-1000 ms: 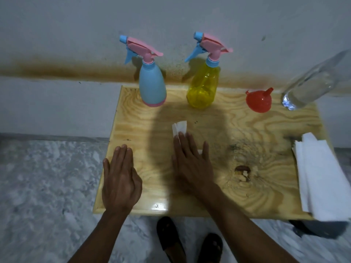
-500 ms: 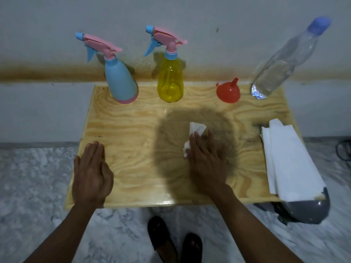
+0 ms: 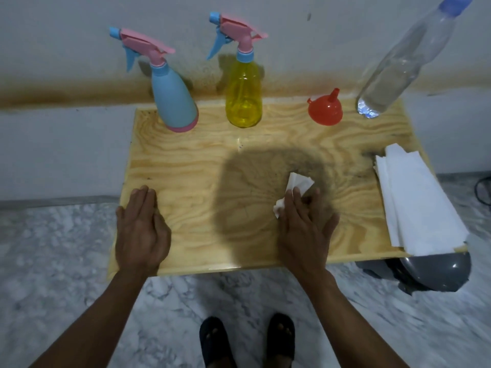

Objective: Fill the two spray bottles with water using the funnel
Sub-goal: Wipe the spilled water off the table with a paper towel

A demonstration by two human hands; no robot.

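A blue spray bottle (image 3: 174,102) and a yellow spray bottle (image 3: 243,98), both with pink triggers, stand at the back of the wooden table (image 3: 191,166). To their right a red funnel (image 3: 324,110) sits mouth down, and beside it stands a clear water bottle (image 3: 398,67) with a blue cap. My left hand (image 3: 142,229) lies flat on the table's front left, fingers together, holding nothing. My right hand (image 3: 305,229) presses a crumpled white tissue (image 3: 297,185) flat on the table near the middle front.
A stack of white paper towels (image 3: 417,203) lies along the table's right edge, overhanging the front corner. A grey object (image 3: 435,272) sits on the marble floor under that corner. The wall runs right behind the bottles. My feet in dark sandals (image 3: 247,341) are below the front edge.
My right hand has slid the tissue to the right across the table. The camera view has shifted, bringing the whole water bottle into sight. My left hand stays flat.
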